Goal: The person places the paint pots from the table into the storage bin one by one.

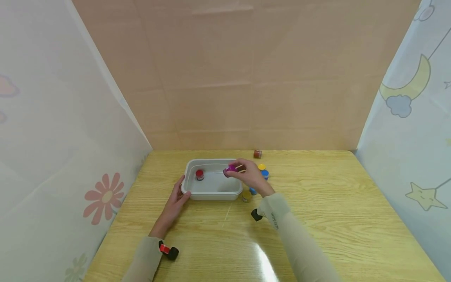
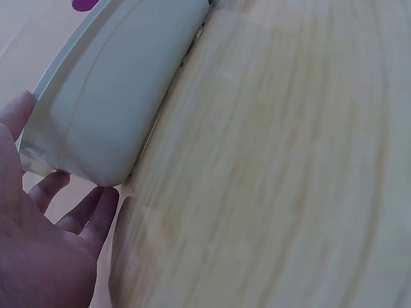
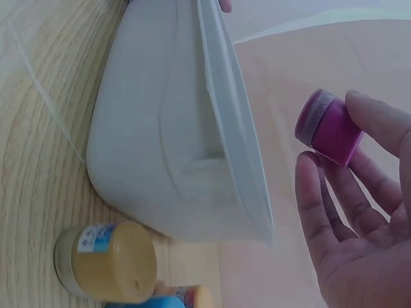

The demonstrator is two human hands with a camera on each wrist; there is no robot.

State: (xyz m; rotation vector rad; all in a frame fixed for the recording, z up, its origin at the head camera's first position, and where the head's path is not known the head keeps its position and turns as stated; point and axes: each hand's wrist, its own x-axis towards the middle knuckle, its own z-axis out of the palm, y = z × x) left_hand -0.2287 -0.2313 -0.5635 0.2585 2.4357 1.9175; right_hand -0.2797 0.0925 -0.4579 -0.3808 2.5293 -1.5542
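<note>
Hands (image 1: 251, 175) half-curled round purple jar (image 3: 340, 131), tub (image 1: 211, 197)

Free gap over tub (image 1: 211, 197) between red jar (image 1: 199, 175) and right hand (image 1: 253, 175); left hand (image 1: 175, 201) blocks left end, mustard jar (image 1: 247, 196) near-right corner.

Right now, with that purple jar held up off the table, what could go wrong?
The purple jar could slip, since the right hand only pinches it above the tub. If dropped, it might knock the red jar inside. The right hand might also bump the gold jar close beside the tub.
</note>
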